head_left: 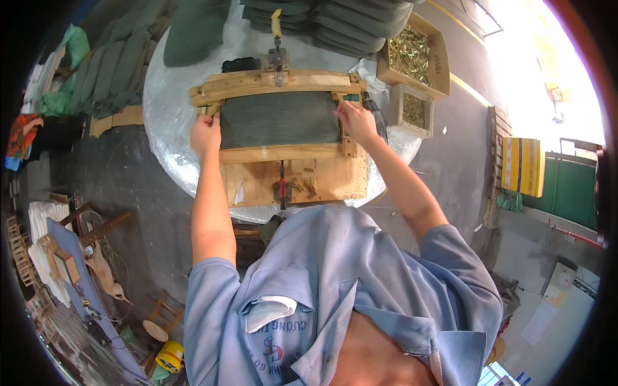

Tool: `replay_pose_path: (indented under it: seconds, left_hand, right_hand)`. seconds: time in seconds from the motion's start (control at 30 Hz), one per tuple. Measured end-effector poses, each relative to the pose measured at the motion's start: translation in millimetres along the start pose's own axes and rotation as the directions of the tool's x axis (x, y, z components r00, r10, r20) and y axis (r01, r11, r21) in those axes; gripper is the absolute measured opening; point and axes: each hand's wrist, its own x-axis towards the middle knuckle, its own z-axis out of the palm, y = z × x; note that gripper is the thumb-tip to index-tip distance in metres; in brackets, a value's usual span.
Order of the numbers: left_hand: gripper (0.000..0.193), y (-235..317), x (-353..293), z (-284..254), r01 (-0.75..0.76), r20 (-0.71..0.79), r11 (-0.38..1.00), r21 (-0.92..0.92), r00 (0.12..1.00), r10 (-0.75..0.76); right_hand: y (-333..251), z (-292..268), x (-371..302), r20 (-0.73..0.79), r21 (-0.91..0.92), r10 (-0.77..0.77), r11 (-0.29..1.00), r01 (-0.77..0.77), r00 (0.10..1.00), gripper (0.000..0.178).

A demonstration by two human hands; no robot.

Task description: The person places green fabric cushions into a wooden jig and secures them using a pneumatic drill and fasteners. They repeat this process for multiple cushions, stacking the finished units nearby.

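Observation:
A dark grey-green panel (280,119) lies inside a wooden clamping frame (273,153). At its left end my left hand (206,134) is closed, thumb and fingers pinched by the frame's end. My right hand (357,122) is closed over the right end, fingertips at the panel's edge. What either hand pinches is too small or hidden to make out. A toggle clamp with a yellow handle (277,24) stands at the frame's far side. On the near side is another clamp with a red part (282,189), fixed to a wooden board (338,181).
The frame rests on a round, plastic-wrapped table (170,151). Stacked dark panels (351,29) stand behind it. A cardboard box (441,61) and a smaller wooden box (412,110) of offcuts sit at the right. A dark power tool (373,110) lies by the right end. Another person's hand (32,125) shows far left.

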Motion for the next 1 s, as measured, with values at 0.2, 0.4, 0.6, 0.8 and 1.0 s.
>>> replay_pose_path:
  seconds: [0.2, 0.4, 0.6, 0.8, 1.0]
  left_hand:
    - [0.038, -3.5, 1.8, 4.4, 0.047, -0.025, 0.998, -0.029, 0.999, -0.048]
    - [0.038, -4.1, -1.1, 3.0, 0.031, -0.056, 0.998, -0.053, 0.998, -0.034]
    - [0.041, 4.3, -2.0, -4.0, 0.034, -0.033, 0.998, -0.062, 0.999, -0.036]
    - [0.041, 11.3, -1.8, -8.6, 0.065, -0.025, 0.997, -0.051, 0.997, -0.067]
    - [0.04, 7.6, 1.6, -5.2, 0.075, -0.012, 0.997, -0.029, 0.997, -0.075]
  right_hand:
    - [25.3, -7.5, 44.3, 0.148, -0.098, -0.244, 0.961, 0.259, 0.959, 0.017]
    - [14.9, -14.9, 32.7, 0.082, 0.045, -0.021, 0.999, 0.017, 0.996, 0.023]
    - [-0.7, 1.9, 25.9, 0.012, 0.044, 0.097, 0.994, -0.098, 0.995, 0.022]
    - [7.3, 12.4, 24.2, -0.049, 0.107, 0.139, 0.985, -0.133, 0.989, 0.025]
    - [10.2, 7.8, 21.6, -0.077, 0.227, 0.183, 0.96, -0.161, 0.98, 0.039]
